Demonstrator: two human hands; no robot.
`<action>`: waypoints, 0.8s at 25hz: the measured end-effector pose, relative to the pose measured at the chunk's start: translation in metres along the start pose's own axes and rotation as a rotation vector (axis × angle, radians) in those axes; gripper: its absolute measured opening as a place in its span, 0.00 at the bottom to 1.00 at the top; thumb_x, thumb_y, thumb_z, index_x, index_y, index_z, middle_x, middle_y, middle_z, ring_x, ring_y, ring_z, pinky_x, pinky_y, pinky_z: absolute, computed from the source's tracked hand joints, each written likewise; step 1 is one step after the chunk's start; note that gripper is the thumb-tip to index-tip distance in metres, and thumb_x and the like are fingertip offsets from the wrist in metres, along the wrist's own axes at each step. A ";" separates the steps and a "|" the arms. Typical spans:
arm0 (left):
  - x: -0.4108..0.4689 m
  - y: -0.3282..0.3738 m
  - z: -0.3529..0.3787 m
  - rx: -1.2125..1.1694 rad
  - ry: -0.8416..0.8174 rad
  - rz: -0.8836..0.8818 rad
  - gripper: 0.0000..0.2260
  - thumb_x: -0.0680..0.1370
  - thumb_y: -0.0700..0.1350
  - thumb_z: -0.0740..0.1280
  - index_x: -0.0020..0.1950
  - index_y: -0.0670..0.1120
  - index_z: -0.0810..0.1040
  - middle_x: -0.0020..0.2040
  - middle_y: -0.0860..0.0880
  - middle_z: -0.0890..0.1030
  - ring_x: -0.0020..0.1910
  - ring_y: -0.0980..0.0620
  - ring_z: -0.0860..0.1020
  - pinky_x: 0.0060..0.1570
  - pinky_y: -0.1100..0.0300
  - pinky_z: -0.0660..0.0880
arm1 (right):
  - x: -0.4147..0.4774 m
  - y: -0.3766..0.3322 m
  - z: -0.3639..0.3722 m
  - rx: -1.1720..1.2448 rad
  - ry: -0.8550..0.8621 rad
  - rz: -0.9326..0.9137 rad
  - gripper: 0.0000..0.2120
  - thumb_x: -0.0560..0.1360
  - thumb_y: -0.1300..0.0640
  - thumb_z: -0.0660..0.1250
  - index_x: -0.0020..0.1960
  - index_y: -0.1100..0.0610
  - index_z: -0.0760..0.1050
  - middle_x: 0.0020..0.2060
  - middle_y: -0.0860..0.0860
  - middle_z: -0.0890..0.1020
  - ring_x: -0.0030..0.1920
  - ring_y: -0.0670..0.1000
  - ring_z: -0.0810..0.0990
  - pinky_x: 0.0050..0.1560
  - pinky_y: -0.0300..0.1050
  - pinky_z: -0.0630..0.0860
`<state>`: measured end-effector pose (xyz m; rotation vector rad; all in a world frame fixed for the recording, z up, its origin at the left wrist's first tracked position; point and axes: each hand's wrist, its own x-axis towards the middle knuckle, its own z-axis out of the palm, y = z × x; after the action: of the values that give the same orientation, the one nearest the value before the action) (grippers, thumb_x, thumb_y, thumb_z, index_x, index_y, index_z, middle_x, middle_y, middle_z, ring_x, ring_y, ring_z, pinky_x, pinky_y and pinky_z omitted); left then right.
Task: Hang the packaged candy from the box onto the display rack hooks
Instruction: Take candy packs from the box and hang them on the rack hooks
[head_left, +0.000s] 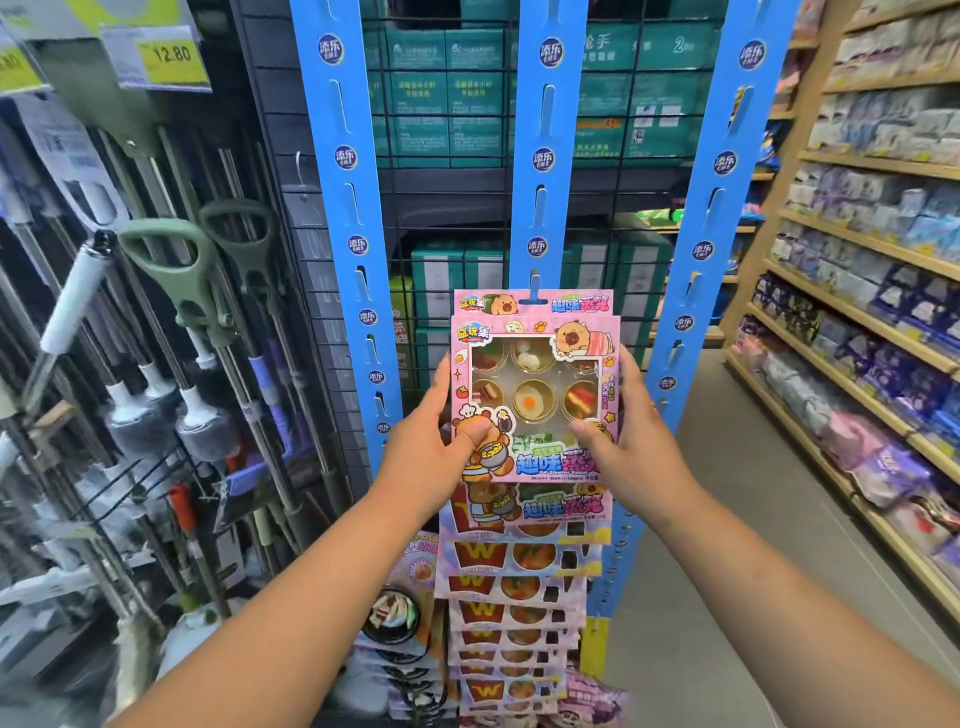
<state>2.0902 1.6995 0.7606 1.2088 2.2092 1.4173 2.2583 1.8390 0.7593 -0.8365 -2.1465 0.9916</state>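
Candy pack (535, 395) between left hand (431, 447) and right hand (628, 441), hang-hole seemingly hidden

glossy pink cardboard candy pack (535, 395) with clear plastic window, matt blue card strips (540, 156), wooden shelves (852, 312)

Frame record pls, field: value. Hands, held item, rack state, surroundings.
held item: pink candy package, clear window showing round cups
left hand: grips package's lower left edge, thumb on front
right hand: grips lower right edge, thumb on front
position: in front of middle blue strip
behind it: matching package, header slot on blue hook
below: column of hung packages
held item on a hook: cannot tell
left side: mops
right side: stocked shelves
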 end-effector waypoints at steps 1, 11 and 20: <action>-0.001 -0.002 0.001 0.039 0.001 0.004 0.35 0.80 0.51 0.67 0.80 0.62 0.49 0.61 0.56 0.81 0.56 0.58 0.80 0.59 0.51 0.79 | -0.001 0.000 0.001 -0.051 0.008 -0.004 0.41 0.79 0.53 0.67 0.79 0.42 0.42 0.70 0.46 0.70 0.62 0.45 0.75 0.62 0.51 0.76; -0.028 0.000 0.006 0.772 0.067 0.081 0.40 0.76 0.65 0.64 0.81 0.52 0.51 0.74 0.48 0.64 0.71 0.46 0.67 0.67 0.49 0.70 | -0.026 0.003 -0.019 -0.749 -0.076 -0.024 0.41 0.76 0.38 0.65 0.79 0.52 0.49 0.70 0.54 0.63 0.64 0.59 0.71 0.59 0.55 0.75; -0.135 -0.070 0.068 0.849 -0.090 0.151 0.31 0.73 0.62 0.70 0.70 0.47 0.73 0.63 0.47 0.80 0.61 0.44 0.78 0.61 0.48 0.76 | -0.119 0.084 0.012 -0.817 -0.228 -0.078 0.37 0.73 0.40 0.69 0.76 0.54 0.63 0.66 0.57 0.71 0.59 0.61 0.74 0.55 0.58 0.76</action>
<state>2.1794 1.6285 0.6397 1.6489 2.7850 0.3938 2.3452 1.7879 0.6532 -1.0146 -2.7954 0.1293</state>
